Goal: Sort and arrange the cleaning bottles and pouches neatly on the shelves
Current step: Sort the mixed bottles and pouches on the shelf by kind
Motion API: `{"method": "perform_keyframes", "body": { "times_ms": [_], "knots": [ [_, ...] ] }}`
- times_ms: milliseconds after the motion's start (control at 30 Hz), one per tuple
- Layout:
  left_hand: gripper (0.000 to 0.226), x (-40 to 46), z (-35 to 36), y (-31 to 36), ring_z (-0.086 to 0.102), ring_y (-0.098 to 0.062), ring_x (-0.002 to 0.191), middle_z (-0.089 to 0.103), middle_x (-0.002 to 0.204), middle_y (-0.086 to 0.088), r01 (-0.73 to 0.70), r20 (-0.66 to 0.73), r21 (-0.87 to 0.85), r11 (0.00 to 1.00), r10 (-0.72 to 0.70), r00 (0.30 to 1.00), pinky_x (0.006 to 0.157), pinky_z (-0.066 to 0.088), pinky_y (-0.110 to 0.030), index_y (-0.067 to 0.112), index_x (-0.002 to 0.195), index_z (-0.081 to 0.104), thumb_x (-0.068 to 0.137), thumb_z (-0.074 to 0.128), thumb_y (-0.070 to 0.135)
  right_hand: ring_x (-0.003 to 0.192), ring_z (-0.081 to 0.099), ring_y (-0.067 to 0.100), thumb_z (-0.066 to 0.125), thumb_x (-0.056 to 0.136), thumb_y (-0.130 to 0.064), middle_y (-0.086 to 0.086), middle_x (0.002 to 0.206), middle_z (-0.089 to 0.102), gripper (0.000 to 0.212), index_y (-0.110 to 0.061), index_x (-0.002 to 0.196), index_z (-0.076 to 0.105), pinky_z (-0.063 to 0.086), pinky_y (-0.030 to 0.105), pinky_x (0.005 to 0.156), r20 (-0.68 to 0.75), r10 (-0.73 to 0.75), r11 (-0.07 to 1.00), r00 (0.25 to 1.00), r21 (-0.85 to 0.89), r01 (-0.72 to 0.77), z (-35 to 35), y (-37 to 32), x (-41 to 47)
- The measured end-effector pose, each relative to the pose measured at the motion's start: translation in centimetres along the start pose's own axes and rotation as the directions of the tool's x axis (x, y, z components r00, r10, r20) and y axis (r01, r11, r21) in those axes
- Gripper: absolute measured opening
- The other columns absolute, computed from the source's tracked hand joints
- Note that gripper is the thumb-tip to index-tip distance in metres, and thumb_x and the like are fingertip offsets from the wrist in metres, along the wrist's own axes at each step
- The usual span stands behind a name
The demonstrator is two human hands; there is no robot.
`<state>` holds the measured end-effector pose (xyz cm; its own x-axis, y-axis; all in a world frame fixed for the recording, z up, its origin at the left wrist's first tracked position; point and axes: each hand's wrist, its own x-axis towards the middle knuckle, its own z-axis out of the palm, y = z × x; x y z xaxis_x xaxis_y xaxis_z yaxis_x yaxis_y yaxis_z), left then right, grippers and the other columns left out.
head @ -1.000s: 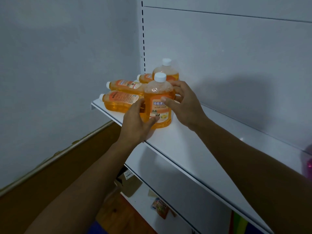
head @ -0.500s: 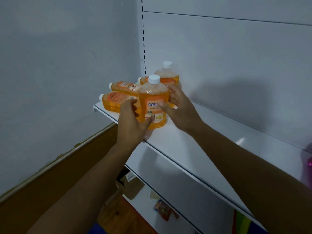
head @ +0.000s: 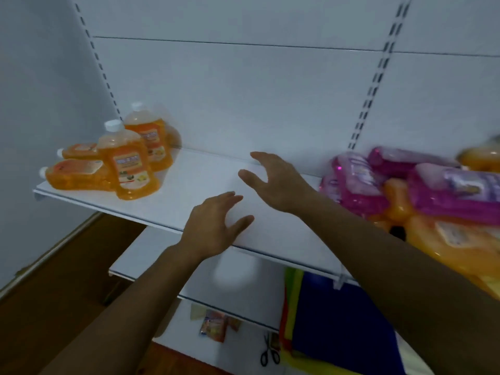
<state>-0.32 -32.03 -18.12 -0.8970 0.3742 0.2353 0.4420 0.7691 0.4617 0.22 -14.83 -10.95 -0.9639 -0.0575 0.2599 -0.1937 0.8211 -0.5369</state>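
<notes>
Hovering over the bare middle of the white shelf [head: 189, 185], both hands are empty, with fingers spread and loosely bent. The left hand [head: 213, 226] sits at the near edge of the shelf, palm down, thumb out to the right. The right hand [head: 276, 180] is farther in and to the right, fingers pointing left. At the far-left end of the shelf stand two orange bottles with white caps: the front bottle [head: 130, 169] is upright close to the near edge, and the back bottle [head: 151, 142] is upright just behind it by the back panel. Left of them two more orange bottles lie on their sides, caps pointing left: the near one [head: 78, 177] touches the front bottle, and the far one [head: 81, 151] lies just behind it. On the right, well apart from the bottles, pink pouches [head: 405, 180] are heaped on top of orange pouches [head: 446, 239]. Below, a lower shelf [head: 167, 255] shows, and farther down lie a small packet [head: 213, 324] and scissors [head: 269, 353] beside coloured fabric [head: 338, 320].
</notes>
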Motion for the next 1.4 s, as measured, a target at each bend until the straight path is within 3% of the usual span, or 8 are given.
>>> {"method": "perform_keyframes", "body": {
  "times_ms": [167,300,433,700,800,967,1200,1400],
  "knots": [
    [0.086,-2.2,2.9,8.5,0.04,-0.019,0.138,0.041,0.152,0.005,-0.161,0.077,0.049,0.986,0.157,0.985,0.111,0.033,-0.042,0.03,0.143,0.043,0.075,0.025,0.08,0.142,0.029,0.022,0.04,0.094,-0.059,0.003,0.154,0.033,0.067,-0.019,0.148,0.032,0.029,0.044,0.113,-0.058,-0.008,0.983,0.998,-0.185,-0.003,-6.3,3.5,-8.1],
    [0.079,-3.4,4.1,13.6,0.043,-0.02,0.136,0.045,0.149,0.004,-0.247,0.094,0.018,0.969,0.245,0.965,0.109,0.035,-0.04,0.03,0.143,0.044,0.081,0.029,0.076,0.142,0.029,0.025,0.042,0.093,-0.06,0.002,0.154,0.033,0.066,-0.022,0.147,0.032,0.029,0.047,0.11,-0.112,0.031,0.962,0.993,-0.266,-0.06,-9.9,5.0,-12.8],
    [0.066,-3.9,4.7,17.2,0.051,-0.019,0.125,0.054,0.14,0.005,-0.34,0.059,-0.056,0.939,0.343,0.937,0.103,0.041,-0.04,0.029,0.137,0.051,0.086,0.04,0.07,0.136,0.038,0.027,0.047,0.092,-0.057,0.004,0.149,0.041,0.065,-0.02,0.144,0.036,0.037,0.046,0.106,-0.17,0.053,0.944,0.984,-0.312,-0.105,-12.6,6.2,-16.2],
    [0.07,-2.9,5.7,21.9,0.056,-0.02,0.116,0.061,0.129,-0.002,-0.438,0.063,-0.177,0.881,0.455,0.888,0.096,0.047,-0.041,0.019,0.134,0.052,0.082,0.052,0.065,0.127,0.047,0.023,0.053,0.094,-0.045,0.005,0.139,0.051,0.054,-0.017,0.139,0.044,0.042,0.037,0.099,-0.318,0.182,0.905,0.93,-0.314,-0.285,-17.4,10.0,-21.6],
    [0.067,-2.9,6.4,22.7,0.056,-0.019,0.116,0.061,0.129,-0.001,-0.455,0.066,-0.214,0.865,0.477,0.876,0.095,0.046,-0.036,0.019,0.133,0.052,0.081,0.056,0.062,0.123,0.049,0.022,0.055,0.094,-0.042,0.005,0.133,0.054,0.051,-0.018,0.137,0.046,0.047,0.039,0.097,-0.335,0.24,0.887,0.911,-0.306,-0.346,-18.4,11.4,-23.9],
    [0.068,-2.5,7.7,23.9,0.054,-0.021,0.12,0.057,0.134,-0.003,-0.467,0.105,-0.203,0.86,0.494,0.863,0.098,0.047,-0.047,0.018,0.139,0.047,0.084,0.065,0.053,0.12,0.05,0.022,0.056,0.094,-0.037,0.007,0.13,0.055,0.046,-0.013,0.132,0.049,0.046,0.04,0.097,-0.378,0.286,0.861,0.88,-0.301,-0.409,-19.1,13.0,-27.1],
    [0.065,-1.0,7.6,26.1,0.054,-0.023,0.119,0.057,0.131,-0.005,-0.458,-0.026,-0.273,0.846,0.469,0.883,0.095,0.047,-0.041,0.017,0.137,0.045,0.085,0.065,0.05,0.121,0.048,0.021,0.06,0.091,-0.035,0.004,0.131,0.054,0.047,-0.016,0.133,0.048,0.045,0.038,0.096,-0.442,0.314,0.837,0.84,-0.288,-0.465,-19.7,14.5,-27.4],
    [0.079,2.4,7.2,28.9,0.041,-0.026,0.132,0.046,0.142,-0.009,-0.502,-0.023,-0.251,0.828,0.513,0.858,0.107,0.038,-0.046,0.013,0.143,0.036,0.08,0.074,0.044,0.128,0.042,0.022,0.066,0.088,-0.034,0.005,0.137,0.05,0.056,-0.017,0.137,0.045,0.04,0.038,0.1,-0.458,0.292,0.839,0.84,-0.298,-0.455,-21.4,15.8,-25.1]
  ]
}}
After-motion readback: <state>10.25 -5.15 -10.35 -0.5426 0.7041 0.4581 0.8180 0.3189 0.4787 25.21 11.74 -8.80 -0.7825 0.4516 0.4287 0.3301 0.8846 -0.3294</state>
